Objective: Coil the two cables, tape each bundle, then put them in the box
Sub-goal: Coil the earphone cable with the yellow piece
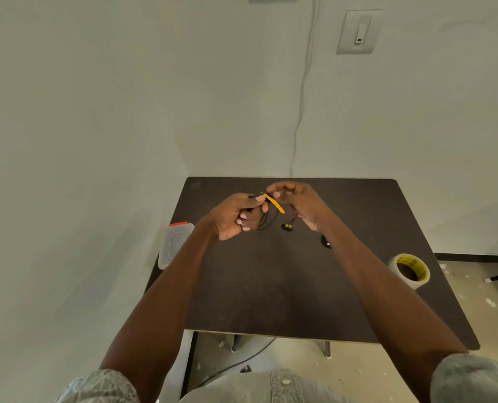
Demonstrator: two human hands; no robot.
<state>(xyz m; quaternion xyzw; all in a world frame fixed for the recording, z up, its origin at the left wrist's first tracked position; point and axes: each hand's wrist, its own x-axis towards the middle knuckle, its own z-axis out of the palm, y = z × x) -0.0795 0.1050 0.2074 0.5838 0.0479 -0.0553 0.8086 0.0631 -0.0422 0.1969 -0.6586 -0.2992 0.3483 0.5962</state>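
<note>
Both hands raised over the far half of a dark table [285, 286], working one black cable [266, 221] between them. Left hand [236, 216] curled round a loose bundle of cable loops, thumb pressed on top, fingertips tucked under; loops hang down below the palm. Right hand [295, 203] just beside it, fingers curled, pinching the cable near a yellow strip [273, 202] that slants down between the two hands. Cannot tell if the strip is a cable part or tape. Black-and-yellow cable end [287, 226] dangles under the right hand, close above the tabletop. Hands nearly touching, cable bridging them.

Second dark cable [325, 240] only partly seen, lying on the table beside the right forearm, mostly hidden by the arm; shape unclear.

Clear plastic box [173, 245] with a red lid edge at the table's left edge, partly overhanging, partly hidden by the left forearm. Nothing readable inside it.

Roll of tape [410, 270] with yellow inner core lying flat near the table's right edge, well apart from both hands.

Behind: pale wall with a white switch plate [358, 32] upper right and a thin white cord [303, 91] running down the wall to the table's back edge. Light floor under the table, dark cord [242, 362] trailing across it. Pale shirt sleeves at the bottom corners
</note>
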